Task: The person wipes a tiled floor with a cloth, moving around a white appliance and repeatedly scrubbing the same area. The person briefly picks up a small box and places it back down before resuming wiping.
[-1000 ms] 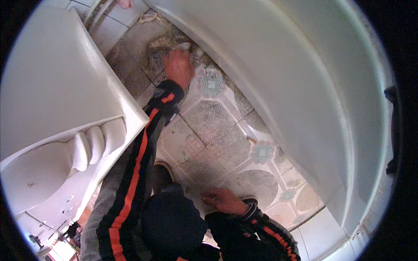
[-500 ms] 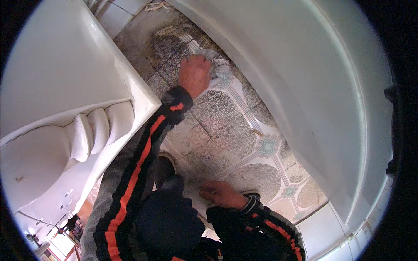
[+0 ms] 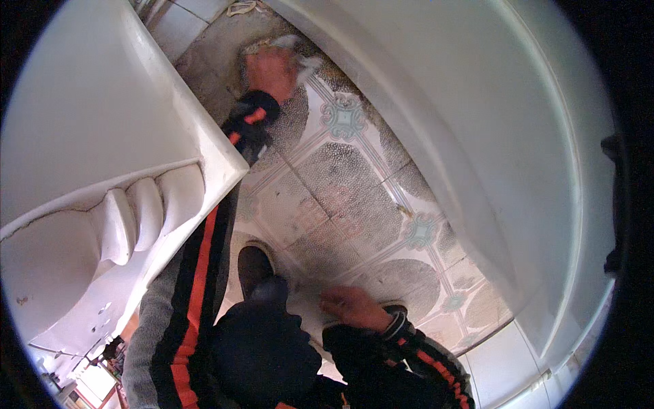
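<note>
At the far end of the tiled floor (image 3: 334, 170), my left hand (image 3: 271, 71) presses a crumpled pale grey cloth (image 3: 308, 65) against the tiles. Its fingers are closed over the cloth and smeared by motion. The cloth shows mostly to the right of the hand, and the rest lies hidden beneath it. My right hand (image 3: 354, 308) hangs low by my knees with nothing in it. Its fingers are loosely bent and a little apart, pointing left.
A white basin-like fixture (image 3: 88, 88) with moulded ridges overhangs my left forearm. Along the right runs the curved white side of a tub (image 3: 463, 123). My dark shoe (image 3: 255, 266) stands on the tiles. A pale loose strip (image 3: 242, 8) lies at the far wall.
My left hand has slid the cloth farther away and to the left, baring the patterned tile where it was. My right hand has hardly moved.
</note>
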`<move>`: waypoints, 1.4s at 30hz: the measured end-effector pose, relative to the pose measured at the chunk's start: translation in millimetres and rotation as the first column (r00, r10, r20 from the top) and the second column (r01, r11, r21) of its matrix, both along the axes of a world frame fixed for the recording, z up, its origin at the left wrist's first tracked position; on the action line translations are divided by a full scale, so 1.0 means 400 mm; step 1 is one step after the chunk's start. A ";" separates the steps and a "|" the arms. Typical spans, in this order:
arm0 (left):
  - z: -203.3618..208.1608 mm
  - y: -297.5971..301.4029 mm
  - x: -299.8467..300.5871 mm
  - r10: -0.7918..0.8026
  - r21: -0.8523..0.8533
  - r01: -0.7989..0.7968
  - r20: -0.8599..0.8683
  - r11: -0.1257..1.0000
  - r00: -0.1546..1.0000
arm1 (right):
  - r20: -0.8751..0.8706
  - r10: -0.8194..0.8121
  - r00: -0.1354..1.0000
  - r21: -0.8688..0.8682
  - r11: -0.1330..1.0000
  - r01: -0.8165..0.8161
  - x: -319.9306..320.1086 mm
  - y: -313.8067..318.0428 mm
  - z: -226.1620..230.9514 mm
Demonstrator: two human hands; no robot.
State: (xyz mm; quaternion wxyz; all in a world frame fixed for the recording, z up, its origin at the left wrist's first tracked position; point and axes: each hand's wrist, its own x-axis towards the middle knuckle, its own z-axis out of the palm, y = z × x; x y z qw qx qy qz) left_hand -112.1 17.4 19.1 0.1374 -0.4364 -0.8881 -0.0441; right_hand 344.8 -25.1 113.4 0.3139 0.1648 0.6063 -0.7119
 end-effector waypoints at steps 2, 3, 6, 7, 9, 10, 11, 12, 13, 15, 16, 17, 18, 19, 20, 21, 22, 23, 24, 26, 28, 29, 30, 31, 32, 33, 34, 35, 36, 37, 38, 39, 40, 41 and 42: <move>0.004 0.003 -0.023 0.102 0.072 -0.106 0.057 0.992 0.993 | 0.016 0.019 1.000 0.019 1.000 -0.019 0.001 0.003 -0.001; 0.004 0.009 -0.035 0.134 0.000 -0.135 0.071 0.991 0.988 | 0.030 0.032 0.999 0.035 0.999 -0.033 0.001 0.005 0.000; -0.011 -0.001 -0.018 0.019 -0.109 -0.006 0.119 0.994 0.993 | 0.054 0.047 0.997 0.051 0.997 -0.050 -0.006 0.003 0.001; -0.015 -0.003 -0.009 -0.010 -0.066 0.015 0.075 0.998 0.997 | 0.034 0.025 0.999 0.050 0.998 -0.026 -0.008 0.003 0.001; -0.018 -0.011 0.000 -0.100 -0.077 0.119 0.212 0.990 0.972 | 0.014 0.044 0.999 0.052 0.998 -0.044 -0.011 0.002 0.000; -0.018 -0.006 -0.009 -0.125 0.002 0.125 0.038 0.992 0.991 | 0.007 0.065 0.998 0.078 0.995 -0.065 -0.010 0.004 0.000; -0.015 -0.007 -0.015 -0.097 -0.003 0.097 0.004 0.995 0.995 | 0.014 0.053 0.998 0.052 0.997 -0.054 -0.010 0.005 0.000; -0.013 0.002 -0.031 -0.056 -0.008 0.056 -0.029 0.998 0.998 | 0.040 0.050 0.998 0.038 0.998 -0.052 -0.009 0.010 0.002; -0.009 0.004 -0.045 0.005 0.012 -0.004 -0.078 1.000 0.997 | 0.052 0.050 0.997 0.050 0.997 -0.052 -0.008 0.015 0.002; -0.011 0.010 -0.068 0.039 -0.002 -0.039 0.000 0.999 0.999 | 0.103 0.091 0.990 0.042 0.994 -0.096 -0.008 0.019 0.004; -0.017 0.007 -0.069 0.018 -0.002 -0.018 0.029 1.000 0.999 | 0.101 0.093 0.991 0.050 0.994 -0.099 -0.008 0.019 0.004; -0.022 0.003 -0.070 -0.079 0.065 0.076 0.039 0.995 0.996 | 0.094 0.082 0.992 0.040 0.996 -0.086 -0.008 0.017 0.002; -0.029 -0.007 -0.062 -0.201 0.079 0.197 0.047 0.977 0.978 | 0.076 0.049 0.996 0.023 0.998 -0.050 -0.009 0.013 0.000; -0.034 -0.012 -0.058 -0.195 0.079 0.193 0.024 0.978 0.980 | 0.039 0.015 0.999 -0.011 1.000 -0.015 -0.010 0.007 -0.002; -0.038 -0.023 -0.051 -0.166 0.004 0.166 0.021 0.986 0.986 | 0.016 0.004 1.000 0.016 1.000 -0.004 -0.009 0.002 -0.005; -0.042 -0.024 -0.047 -0.143 -0.093 0.148 0.059 0.985 0.988 | -0.012 0.000 1.000 0.030 1.000 0.001 -0.007 -0.003 -0.009; -0.040 -0.027 -0.051 -0.062 -0.055 0.068 0.107 0.996 0.992 | -0.038 0.016 0.999 0.043 0.999 -0.014 -0.004 -0.005 -0.013; -0.038 -0.021 -0.053 -0.081 0.045 0.080 0.022 0.996 0.996 | -0.017 0.009 1.000 0.043 0.999 -0.009 0.000 -0.005 -0.016; -0.030 -0.015 -0.068 -0.067 0.097 0.068 -0.012 0.993 0.998 | 0.012 0.026 1.000 0.039 0.999 -0.027 0.005 -0.003 -0.017; -0.016 0.005 -0.092 0.010 0.085 -0.011 0.014 0.996 1.000 | 0.061 0.037 0.997 0.034 0.999 -0.039 0.013 0.005 -0.016; -0.005 0.015 -0.104 0.039 0.038 -0.043 0.100 0.998 0.994 | 0.118 0.047 0.992 -0.010 0.999 -0.046 0.015 0.012 -0.006; -0.003 0.010 -0.101 0.017 0.092 -0.025 0.089 0.995 0.996 | 0.102 0.022 0.995 0.013 1.000 -0.023 0.013 0.014 -0.001; -0.006 0.003 -0.092 0.010 0.064 -0.019 0.145 0.998 0.989 | 0.102 0.014 0.995 0.024 1.000 -0.016 0.010 0.013 0.005; -0.011 -0.010 -0.081 -0.001 0.041 -0.007 0.190 0.999 0.982 | 0.081 -0.004 0.997 0.018 1.000 0.003 0.005 0.011 0.010; -0.020 -0.028 -0.063 -0.051 0.058 0.039 0.219 0.998 0.974 | 0.088 0.008 0.996 0.043 0.999 -0.012 -0.001 0.009 0.012; -0.031 -0.040 -0.051 -0.060 0.021 0.056 0.278 0.998 0.959 | 0.078 0.017 0.997 0.053 0.998 -0.021 -0.004 0.006 0.014; -0.042 -0.054 -0.040 -0.086 0.043 0.078 0.232 0.996 0.969 | 0.068 0.026 0.997 0.063 0.998 -0.030 -0.007 0.005 0.014; -0.054 -0.057 -0.038 -0.136 0.120 0.121 0.120 0.985 0.983 | 0.073 0.014 0.997 0.048 0.999 -0.018 -0.008 0.004 0.013; -0.063 -0.057 -0.044 -0.123 0.128 0.117 0.038 0.985 0.992 | 0.077 0.013 0.997 0.034 0.999 -0.016 -0.006 0.004 0.011; -0.072 -0.048 -0.054 -0.128 0.174 0.140 -0.077 0.975 0.989 | 0.111 0.032 0.993 0.022 0.999 -0.035 -0.002 0.005 0.008; -0.075 -0.033 -0.076 -0.109 0.171 0.128 -0.116 0.977 0.987 | 0.112 0.045 0.993 0.027 0.998 -0.048 0.005 0.008 0.005; -0.077 -0.014 -0.095 -0.032 0.113 0.039 -0.070 0.993 0.997 | 0.137 0.072 0.988 0.031 0.997 -0.077 0.011 0.011 0.004; -0.074 0.007 -0.118 0.023 0.090 -0.017 -0.066 0.996 0.998 | 0.141 0.070 0.987 0.047 0.996 -0.077 0.016 0.013 0.003; -0.070 0.024 -0.131 0.036 0.055 -0.034 -0.045 0.998 0.998 | 0.151 0.063 0.987 0.045 0.997 -0.070 0.021 0.014 0.004; -0.064 0.036 -0.137 0.077 0.022 -0.078 0.044 0.997 0.996 | 0.143 0.034 0.989 0.048 0.998 -0.041 0.022 0.012 0.006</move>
